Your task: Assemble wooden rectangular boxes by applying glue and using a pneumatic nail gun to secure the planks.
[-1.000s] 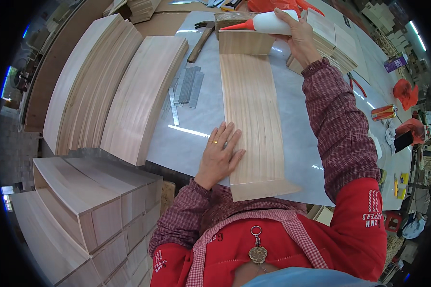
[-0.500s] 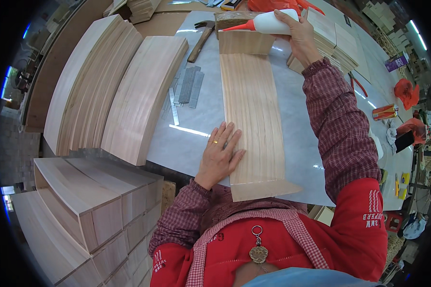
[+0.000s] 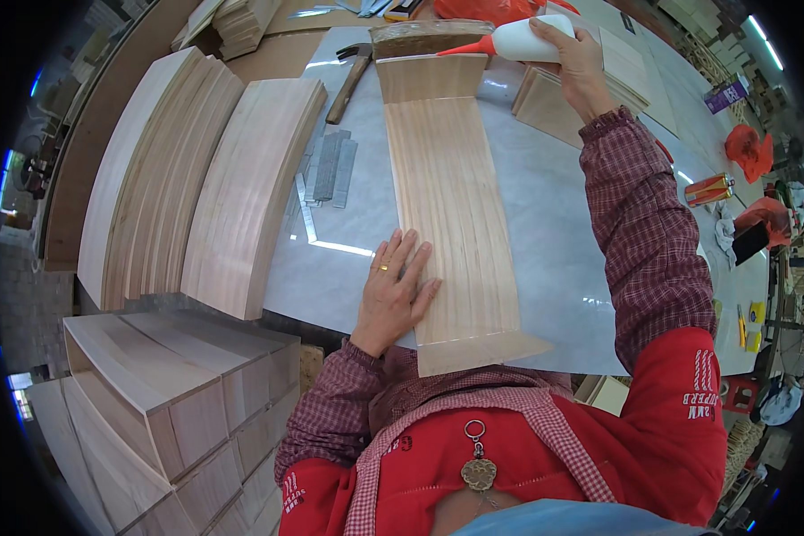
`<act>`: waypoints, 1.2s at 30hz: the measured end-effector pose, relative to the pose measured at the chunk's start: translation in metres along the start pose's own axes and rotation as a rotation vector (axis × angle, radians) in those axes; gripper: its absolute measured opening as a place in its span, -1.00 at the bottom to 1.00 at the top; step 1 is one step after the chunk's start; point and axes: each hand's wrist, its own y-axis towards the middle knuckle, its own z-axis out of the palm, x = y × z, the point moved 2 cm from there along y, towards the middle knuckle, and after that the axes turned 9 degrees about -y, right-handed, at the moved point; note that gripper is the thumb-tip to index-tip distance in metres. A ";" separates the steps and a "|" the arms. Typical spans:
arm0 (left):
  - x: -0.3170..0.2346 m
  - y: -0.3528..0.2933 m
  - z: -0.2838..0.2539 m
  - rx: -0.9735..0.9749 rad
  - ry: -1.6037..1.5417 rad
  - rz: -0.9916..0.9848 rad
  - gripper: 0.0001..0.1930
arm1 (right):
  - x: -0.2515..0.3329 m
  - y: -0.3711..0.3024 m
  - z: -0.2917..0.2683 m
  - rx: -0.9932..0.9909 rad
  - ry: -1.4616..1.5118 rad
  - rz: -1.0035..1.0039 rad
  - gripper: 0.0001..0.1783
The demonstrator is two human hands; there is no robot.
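Note:
A long wooden board [image 3: 456, 214] lies lengthwise before me, with an upright end piece [image 3: 433, 79] at its far end and another short end piece [image 3: 478, 348] at its near end. My left hand [image 3: 396, 290] rests flat on the board's left edge, fingers stretched and apart. In my right hand [image 3: 573, 67] is a white glue bottle [image 3: 524, 41] with a red nozzle, tipped sideways. Its tip points left, at the top edge of the far end piece, where a pale line of glue runs. Behind that piece sits a tape-wrapped block [image 3: 420, 37].
Left of the board lie a hammer [image 3: 348, 82] and strips of metal staples [image 3: 332, 168]. Stacked wooden boards [image 3: 250, 188] stand farther left, above assembled wooden boxes [image 3: 188, 411]. Thin panels [image 3: 549, 107] are piled at the right, with a red-orange can [image 3: 709, 190] beyond.
The bottle's nozzle has moved right along the far end piece's top edge, leaving a pale line behind. My left hand stays on the board. The whole view has shifted slightly.

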 end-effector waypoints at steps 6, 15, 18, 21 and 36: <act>0.000 0.001 0.000 0.006 0.020 0.003 -0.50 | 0.003 -0.001 -0.025 -0.068 -0.036 0.004 -0.30; 0.002 -0.004 -0.001 -0.019 -0.073 -0.001 -0.53 | -0.019 0.016 -0.059 -0.105 -0.060 -0.060 -0.28; 0.005 -0.016 -0.007 -0.044 -0.283 -0.071 -0.55 | -0.027 0.021 -0.081 -0.106 -0.087 -0.107 -0.28; -0.005 -0.063 -0.031 0.005 -0.468 -0.157 -0.53 | -0.026 0.001 -0.105 -0.033 0.179 0.004 -0.26; -0.015 -0.061 0.007 -0.046 -0.252 0.054 -0.60 | 0.000 -0.232 -0.132 0.165 0.059 0.226 -0.36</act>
